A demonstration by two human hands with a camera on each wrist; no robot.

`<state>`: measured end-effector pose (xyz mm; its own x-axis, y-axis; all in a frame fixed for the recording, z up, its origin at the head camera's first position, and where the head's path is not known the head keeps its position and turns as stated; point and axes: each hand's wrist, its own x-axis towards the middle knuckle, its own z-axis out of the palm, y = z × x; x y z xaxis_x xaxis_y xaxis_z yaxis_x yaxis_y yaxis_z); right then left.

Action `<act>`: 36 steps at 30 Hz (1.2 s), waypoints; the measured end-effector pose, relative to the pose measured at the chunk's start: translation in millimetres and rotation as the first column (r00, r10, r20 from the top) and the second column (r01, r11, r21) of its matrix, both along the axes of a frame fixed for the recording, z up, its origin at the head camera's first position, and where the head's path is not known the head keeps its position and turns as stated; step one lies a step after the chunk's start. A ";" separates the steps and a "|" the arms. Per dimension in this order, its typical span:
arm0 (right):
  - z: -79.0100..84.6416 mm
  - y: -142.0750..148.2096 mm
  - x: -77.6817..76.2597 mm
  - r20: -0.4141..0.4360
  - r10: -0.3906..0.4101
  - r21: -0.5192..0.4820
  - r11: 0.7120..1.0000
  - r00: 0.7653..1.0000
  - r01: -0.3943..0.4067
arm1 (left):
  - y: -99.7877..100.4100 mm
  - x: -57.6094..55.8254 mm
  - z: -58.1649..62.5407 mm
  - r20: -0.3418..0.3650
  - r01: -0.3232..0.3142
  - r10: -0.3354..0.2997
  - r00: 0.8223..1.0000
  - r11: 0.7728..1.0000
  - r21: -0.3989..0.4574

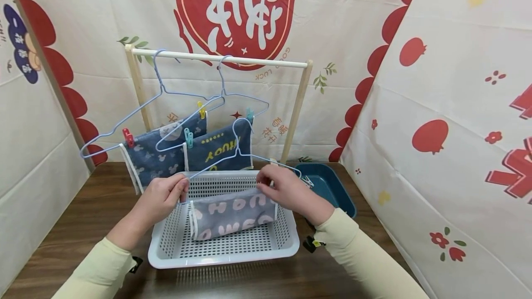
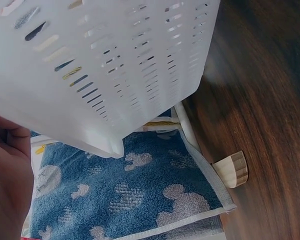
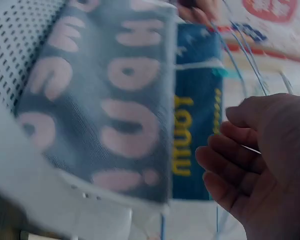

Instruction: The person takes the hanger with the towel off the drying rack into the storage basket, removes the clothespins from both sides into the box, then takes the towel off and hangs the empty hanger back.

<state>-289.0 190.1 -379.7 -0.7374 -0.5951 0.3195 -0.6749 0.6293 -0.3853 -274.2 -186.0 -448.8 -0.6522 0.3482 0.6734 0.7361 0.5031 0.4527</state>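
My left hand [image 1: 164, 197] grips the left end of a blue wire clothes hanger [image 1: 238, 152], whose hook points up. Over the hanger's lower bar hangs a grey-blue towel [image 1: 234, 213] with pink letters. It lies within the white perforated basket [image 1: 224, 262]. In the left wrist view only part of the left hand [image 2: 10, 175] shows, at the left edge. My right hand [image 1: 287, 188] is by the towel's upper right corner. In the right wrist view the right hand [image 3: 250, 155] has loosely bent fingers with nothing between them, beside the lettered towel [image 3: 105, 100].
Behind the basket stands a rack with a white rail [image 1: 266, 62]. Two blue hangers on it carry a mouse-patterned towel [image 1: 162, 151] and a yellow-lettered towel [image 1: 224, 146], pinned by a red clothespin [image 1: 128, 137] and others. A teal tray [image 1: 328, 183] with clothespins stands at the right.
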 end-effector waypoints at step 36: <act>-19.7 -53.1 1.4 -0.118 0.101 0.271 0.960 0.988 -0.066 | -2.5 -0.3 1.6 0.022 0.019 -0.020 1.000 0.999 0.042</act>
<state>-287.6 137.0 -399.4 -0.6441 -0.7294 0.2304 -0.7626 0.6361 -0.1179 -274.5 -188.5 -447.3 -0.6607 0.3333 0.6726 0.7350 0.4692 0.4894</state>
